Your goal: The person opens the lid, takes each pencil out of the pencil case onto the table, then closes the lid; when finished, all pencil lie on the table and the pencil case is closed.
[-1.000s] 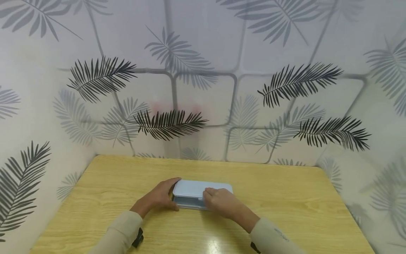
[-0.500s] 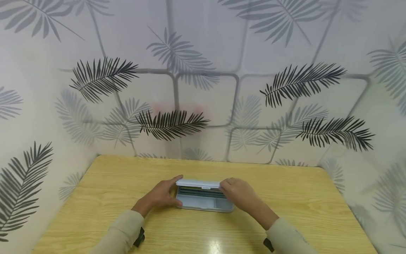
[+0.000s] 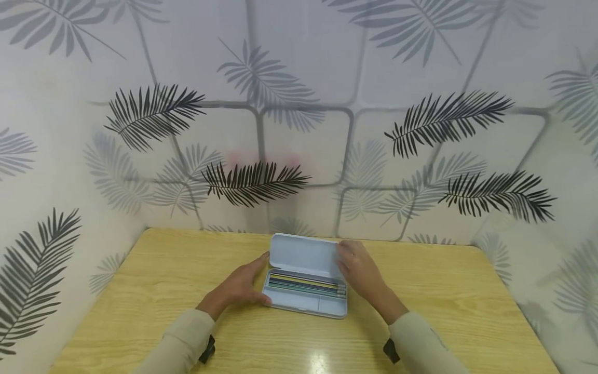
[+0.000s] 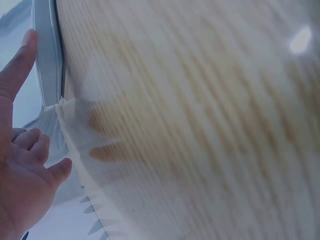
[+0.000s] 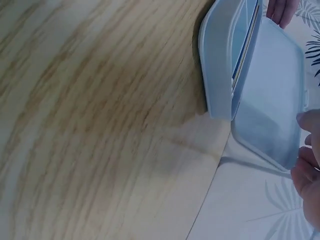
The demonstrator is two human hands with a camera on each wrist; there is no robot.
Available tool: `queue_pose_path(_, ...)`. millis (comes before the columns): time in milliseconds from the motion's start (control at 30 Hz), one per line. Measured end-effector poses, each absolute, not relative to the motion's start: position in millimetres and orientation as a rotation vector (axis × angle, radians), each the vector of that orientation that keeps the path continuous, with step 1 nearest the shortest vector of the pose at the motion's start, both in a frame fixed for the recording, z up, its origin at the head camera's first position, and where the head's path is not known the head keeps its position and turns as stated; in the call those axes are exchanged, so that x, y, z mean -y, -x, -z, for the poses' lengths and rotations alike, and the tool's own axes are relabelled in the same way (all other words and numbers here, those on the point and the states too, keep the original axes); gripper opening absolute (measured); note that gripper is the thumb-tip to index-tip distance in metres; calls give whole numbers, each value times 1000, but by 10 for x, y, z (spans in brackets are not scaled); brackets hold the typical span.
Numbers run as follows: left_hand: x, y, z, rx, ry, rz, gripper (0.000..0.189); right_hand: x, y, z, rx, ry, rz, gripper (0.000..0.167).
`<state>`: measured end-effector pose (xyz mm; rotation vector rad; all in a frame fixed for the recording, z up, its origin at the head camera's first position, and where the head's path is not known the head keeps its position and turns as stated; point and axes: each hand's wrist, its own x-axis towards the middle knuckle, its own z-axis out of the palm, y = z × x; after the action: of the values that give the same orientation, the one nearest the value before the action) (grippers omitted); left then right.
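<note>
A pale blue pencil case (image 3: 299, 304) lies on the table with its lid (image 3: 299, 254) swung up at the back. Inside, several pencils (image 3: 303, 284) fill the rear compartment, their pale ends to the right. My left hand (image 3: 240, 284) spans the case's left end, thumb at the front corner and fingers towards the back. In the left wrist view, a straight digit of the left hand (image 4: 25, 165) touches the case wall (image 4: 49, 55). My right hand (image 3: 362, 270) holds the lid's right edge; the right wrist view shows the right hand's (image 5: 310, 160) thumb and fingers about that edge.
The wood-grain table (image 3: 187, 254) stretches around the case on all sides. A leaf-patterned wall covering (image 3: 299, 104) rises behind the table and along both sides. Dark bands (image 3: 392, 350) show at the wrists under the sleeves.
The lid has gone from nearly closed to raised and tilted back, uncovering the pencils. My right hand has moved right and away from me with it; my left hand has stayed at the left end.
</note>
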<state>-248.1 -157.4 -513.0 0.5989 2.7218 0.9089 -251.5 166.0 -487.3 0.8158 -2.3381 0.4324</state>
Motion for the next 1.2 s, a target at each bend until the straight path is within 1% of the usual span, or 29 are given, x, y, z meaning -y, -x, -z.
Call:
queue_pose_path(167, 1538, 2472, 5112, -2743, -643, -890, 125, -1707, 2492, 4918, 2654, -756, -567, 57)
queue_pose_path(300, 1529, 2459, 5094, -2735, -697, -852, 119, -1709, 2514, 4966, 2883, -689, -694, 68)
queue_pose_path(533, 1541, 2473, 5074, -2715, -714, -788, 112, -1702, 2598, 5130, 3027, -613, -780, 73)
queue_pose_path(667, 1554, 2495, 5078, -2704, -702, -771, 109, -1689, 2597, 5155, 3069, -562, -809, 72)
queue_pose_path(733, 1558, 2499, 5082, -2701, -696, -766, 109, -1680, 2576, 5137, 3062, -551, -826, 70)
queue_pose_path(833, 1560, 2498, 5084, -2699, -685, -763, 108, -1665, 2531, 5098, 3032, -545, -813, 61)
queue_pose_path(1000, 1565, 2482, 5078, -2694, -674, -765, 109, -1617, 2456, 4998, 2990, -520, -833, 41)
queue_pose_path(1100, 1564, 2477, 5086, -2693, -676, -770, 110, -1586, 2425, 4944, 2977, -558, -874, 27)
queue_pose_path(1200, 1567, 2474, 5103, -2694, -684, -781, 111, -1549, 2401, 4932, 2973, -651, -862, 16)
